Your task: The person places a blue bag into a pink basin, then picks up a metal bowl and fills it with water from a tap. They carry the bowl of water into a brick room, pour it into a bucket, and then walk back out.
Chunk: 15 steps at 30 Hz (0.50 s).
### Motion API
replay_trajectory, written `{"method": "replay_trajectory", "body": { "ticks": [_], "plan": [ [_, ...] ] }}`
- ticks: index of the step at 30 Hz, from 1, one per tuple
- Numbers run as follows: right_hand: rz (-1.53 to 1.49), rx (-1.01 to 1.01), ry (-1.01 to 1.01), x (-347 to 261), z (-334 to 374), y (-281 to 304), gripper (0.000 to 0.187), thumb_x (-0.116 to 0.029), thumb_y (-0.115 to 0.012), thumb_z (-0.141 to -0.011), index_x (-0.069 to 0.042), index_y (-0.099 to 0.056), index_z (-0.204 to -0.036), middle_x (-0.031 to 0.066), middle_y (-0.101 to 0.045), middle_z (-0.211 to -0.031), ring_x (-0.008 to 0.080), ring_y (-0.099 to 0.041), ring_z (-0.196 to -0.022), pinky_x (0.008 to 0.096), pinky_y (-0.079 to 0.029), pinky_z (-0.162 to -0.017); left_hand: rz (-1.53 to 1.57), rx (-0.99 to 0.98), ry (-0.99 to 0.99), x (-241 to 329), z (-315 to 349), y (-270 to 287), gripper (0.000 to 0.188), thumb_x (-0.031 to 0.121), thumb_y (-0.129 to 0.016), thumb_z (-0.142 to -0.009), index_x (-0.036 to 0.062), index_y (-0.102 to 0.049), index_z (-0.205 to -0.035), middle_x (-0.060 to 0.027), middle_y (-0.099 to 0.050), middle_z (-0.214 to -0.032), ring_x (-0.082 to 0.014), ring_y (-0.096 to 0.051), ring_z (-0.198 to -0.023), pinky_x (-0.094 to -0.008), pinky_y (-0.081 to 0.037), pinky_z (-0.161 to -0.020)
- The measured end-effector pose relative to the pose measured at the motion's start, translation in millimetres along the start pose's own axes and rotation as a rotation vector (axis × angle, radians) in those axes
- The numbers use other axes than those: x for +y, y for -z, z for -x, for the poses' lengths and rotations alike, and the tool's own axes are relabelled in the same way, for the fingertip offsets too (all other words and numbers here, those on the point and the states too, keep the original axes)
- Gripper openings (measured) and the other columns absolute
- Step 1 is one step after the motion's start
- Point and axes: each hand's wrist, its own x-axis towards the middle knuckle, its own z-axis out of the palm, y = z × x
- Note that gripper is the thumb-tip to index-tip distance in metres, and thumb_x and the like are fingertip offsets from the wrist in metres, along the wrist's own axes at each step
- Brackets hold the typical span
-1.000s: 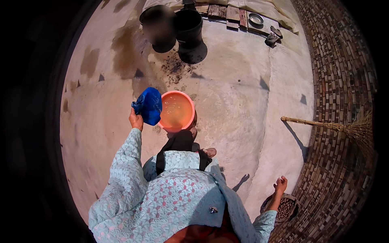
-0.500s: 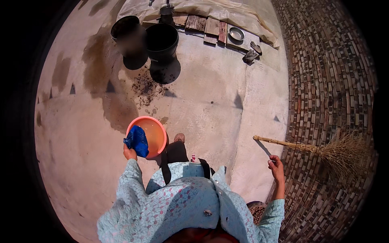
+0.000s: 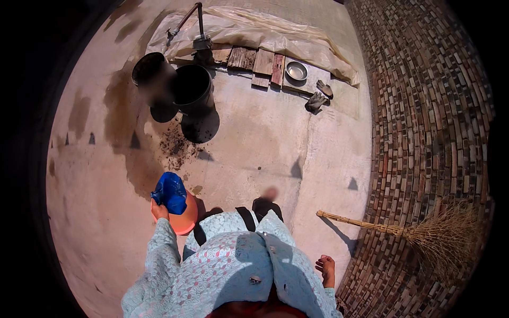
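In my left hand is a crumpled blue bag-like bundle; whether it is plastic or cloth I cannot tell. The fingers are closed on its near left side. The bundle overlaps the far part of a round orange-pink basin, which appears to stand on the concrete just left of my legs. Part of the basin's inside is hidden by it. My right hand hangs low on the right, fingers loosely curled and slightly apart, with nothing visible in it. A twig broom lies ahead of that hand.
Two black buckets stand ahead, beside scattered dark dirt and wet stains. Behind them are a pipe, plastic sheeting, wooden boards, a metal bowl and dark gloves. Brick paving runs along the right.
The view has shifted forward, bringing buckets and broom lower. My left hand has carried the blue bundle toward the basin's far side. My right hand has dropped back closer to my body.
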Motion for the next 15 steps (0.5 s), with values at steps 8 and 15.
{"method": "replay_trajectory", "body": {
  "ticks": [8,15],
  "plan": [
    [-0.026,-0.126,0.35,-249.1,-125.3,11.0,0.009,-0.017,-0.055,-0.08,-0.01,-0.052,-0.086,0.0004,-0.052,-0.069,0.0114,-0.053,-0.057,0.0282,-0.048,-0.053,0.33,0.031,0.185,102.5,27.5,-5.5,0.049,-0.011,-0.041,-0.069,0.0024,-0.049,-0.116,-0.0171,-0.059,-0.102,-0.028,-0.057,-0.095,-0.0326,-0.042,-0.086],
    [0.259,-0.443,0.84,-507.4,-93.2,-109.4,0.032,-0.024,-0.057,-0.082,-0.004,-0.05,-0.107,0.0025,-0.055,-0.087,0.0099,-0.054,-0.075,0.0237,-0.044,-0.064,0.26,0.046,0.268,112.6,43.8,-64.4,0.052,-0.012,-0.041,-0.067,0.0023,-0.047,-0.117,-0.0171,-0.057,-0.105,-0.0294,-0.054,-0.1,-0.0325,-0.039,-0.089]
  ]
}}
